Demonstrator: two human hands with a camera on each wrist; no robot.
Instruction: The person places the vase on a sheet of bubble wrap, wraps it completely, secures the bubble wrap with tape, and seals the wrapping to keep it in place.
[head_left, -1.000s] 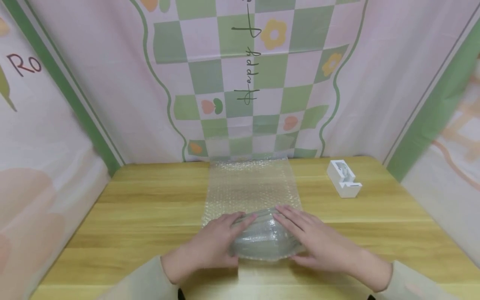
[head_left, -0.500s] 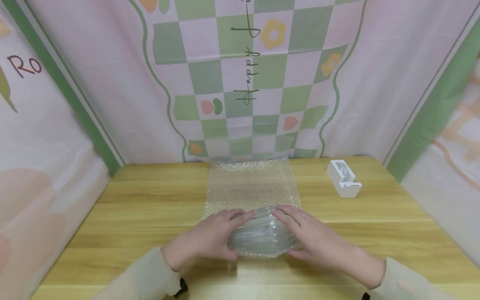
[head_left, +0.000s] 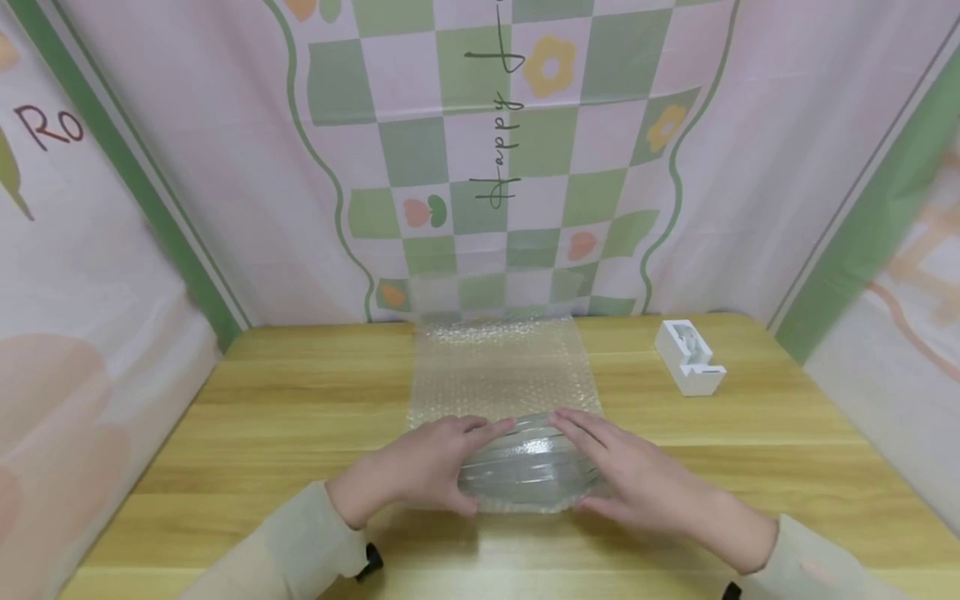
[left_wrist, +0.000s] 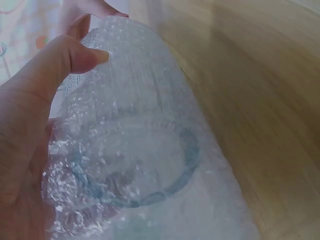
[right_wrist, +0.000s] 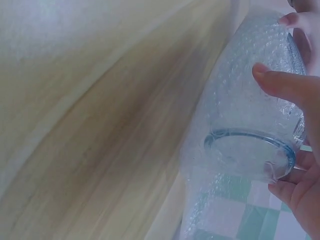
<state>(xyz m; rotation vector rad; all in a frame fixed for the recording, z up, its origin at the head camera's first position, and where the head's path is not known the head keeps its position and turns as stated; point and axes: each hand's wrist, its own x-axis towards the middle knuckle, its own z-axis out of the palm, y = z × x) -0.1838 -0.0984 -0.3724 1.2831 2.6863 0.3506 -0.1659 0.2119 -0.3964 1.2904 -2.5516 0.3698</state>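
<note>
A clear ribbed glass vessel (head_left: 532, 467) lies on its side near the front of the table, wrapped in bubble wrap (head_left: 504, 371) whose loose length stretches away behind it. Its round rim shows through the wrap in both wrist views. My left hand (head_left: 431, 467) holds the left end, thumb on the near side and fingers over the top. On the right end, my right hand (head_left: 637, 483) grips likewise, its thumb (right_wrist: 282, 85) pressing the wrap in the right wrist view. Whether the vessel is a cup or a vase I cannot tell.
A white tape dispenser (head_left: 697, 379) stands at the table's back right. The wooden table (head_left: 300, 400) ends at a patterned cloth (head_left: 480, 150) hung behind it, and more cloth hangs on both sides.
Both hands and the wrapped vessel have shifted very slightly forward, away from me, and the light streaks on the wrap have changed. The tape dispenser has stayed in place.
</note>
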